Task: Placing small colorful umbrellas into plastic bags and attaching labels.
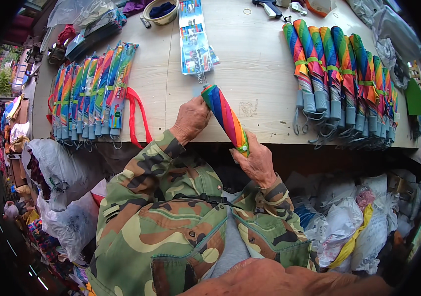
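Note:
A folded rainbow umbrella [226,117] is tilted across the table's front edge, its narrow end pointing away from me. My right hand [256,160] wraps its near end, by the green strap. Beside the far end my left hand [192,118] is closed, pinching the edge of a clear printed plastic sleeve [200,88]. Whether the umbrella's tip is inside the sleeve's mouth, I cannot tell. Beyond lies a strip of blue printed sleeves [194,47].
Several sleeved umbrellas [89,96] lie in a row at left, by a red ribbon [135,116]. Unsleeved umbrellas [343,79] with grey handles are piled at right. A bowl [161,12] and a dark tool [268,7] sit at the back. Stuffed plastic bags [67,172] flank me below.

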`<state>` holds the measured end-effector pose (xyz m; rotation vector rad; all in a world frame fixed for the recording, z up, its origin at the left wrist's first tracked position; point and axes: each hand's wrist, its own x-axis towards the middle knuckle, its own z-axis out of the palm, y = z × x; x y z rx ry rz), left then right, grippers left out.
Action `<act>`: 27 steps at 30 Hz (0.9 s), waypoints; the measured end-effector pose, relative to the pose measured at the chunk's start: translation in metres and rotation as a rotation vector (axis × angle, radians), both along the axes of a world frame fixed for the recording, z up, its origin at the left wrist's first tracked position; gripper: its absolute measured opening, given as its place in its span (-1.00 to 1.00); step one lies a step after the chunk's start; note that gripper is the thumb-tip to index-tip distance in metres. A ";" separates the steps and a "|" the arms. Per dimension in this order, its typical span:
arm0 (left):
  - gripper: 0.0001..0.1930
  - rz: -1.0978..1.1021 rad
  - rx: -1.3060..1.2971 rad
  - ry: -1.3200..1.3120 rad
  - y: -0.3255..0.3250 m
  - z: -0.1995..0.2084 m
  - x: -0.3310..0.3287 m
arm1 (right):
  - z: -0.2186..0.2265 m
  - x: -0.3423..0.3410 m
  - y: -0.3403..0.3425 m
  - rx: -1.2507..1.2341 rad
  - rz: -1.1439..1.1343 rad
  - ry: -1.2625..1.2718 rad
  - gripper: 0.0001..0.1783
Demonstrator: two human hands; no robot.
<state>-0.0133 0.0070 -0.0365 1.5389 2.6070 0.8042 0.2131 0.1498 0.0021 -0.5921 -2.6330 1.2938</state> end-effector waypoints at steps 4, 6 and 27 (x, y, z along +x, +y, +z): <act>-0.87 -0.020 0.111 -0.317 0.001 0.000 -0.018 | -0.003 0.011 -0.002 0.099 -0.037 0.016 -0.04; -0.87 -0.137 0.095 -0.419 -0.006 -0.002 -0.031 | -0.010 0.015 -0.003 0.137 -0.023 -0.001 0.00; -0.80 -0.099 0.012 -1.056 -0.017 0.003 -0.052 | -0.010 0.045 0.013 0.780 0.175 0.022 -0.08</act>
